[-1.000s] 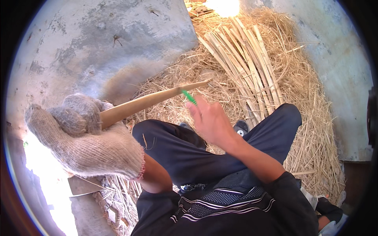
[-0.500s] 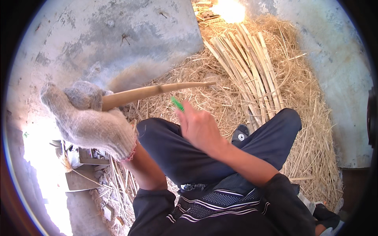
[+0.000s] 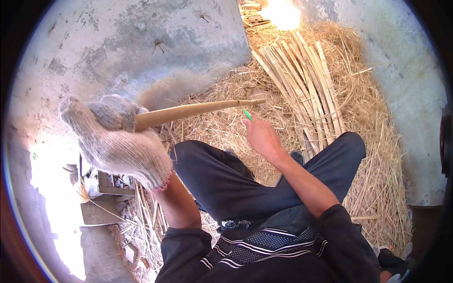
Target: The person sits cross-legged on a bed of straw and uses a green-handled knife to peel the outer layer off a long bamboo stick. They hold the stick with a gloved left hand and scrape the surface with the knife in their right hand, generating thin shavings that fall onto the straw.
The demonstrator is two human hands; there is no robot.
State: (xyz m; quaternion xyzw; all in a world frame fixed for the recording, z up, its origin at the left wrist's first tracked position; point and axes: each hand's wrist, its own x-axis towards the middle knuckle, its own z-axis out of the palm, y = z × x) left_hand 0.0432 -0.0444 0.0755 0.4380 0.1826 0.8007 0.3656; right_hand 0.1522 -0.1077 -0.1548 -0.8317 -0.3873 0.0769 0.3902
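My left hand (image 3: 123, 148), in a thick grey-white knitted glove, is closed around the wide end of a tan bamboo strip (image 3: 188, 111). The strip points to the right, tapering to a thin tip over the straw-like shavings. Just below that tip is my bare right hand (image 3: 265, 140), its fingers closed on a small green tool (image 3: 247, 114). Only a bit of green shows past the fingers, so its kind is unclear. Whether the tool touches the strip I cannot tell.
A bundle of split bamboo strips (image 3: 309, 89) lies ahead on a deep heap of shavings (image 3: 382, 160). Concrete walls (image 3: 198, 47) stand at the far left and right. My bent legs (image 3: 226, 186) are below the hands; loose sticks and clutter (image 3: 111, 188) lie at lower left.
My right hand with the green tool has moved right along the strip, from near its middle to near its thin tip. The left hand keeps its hold; the whole view has shifted slightly.
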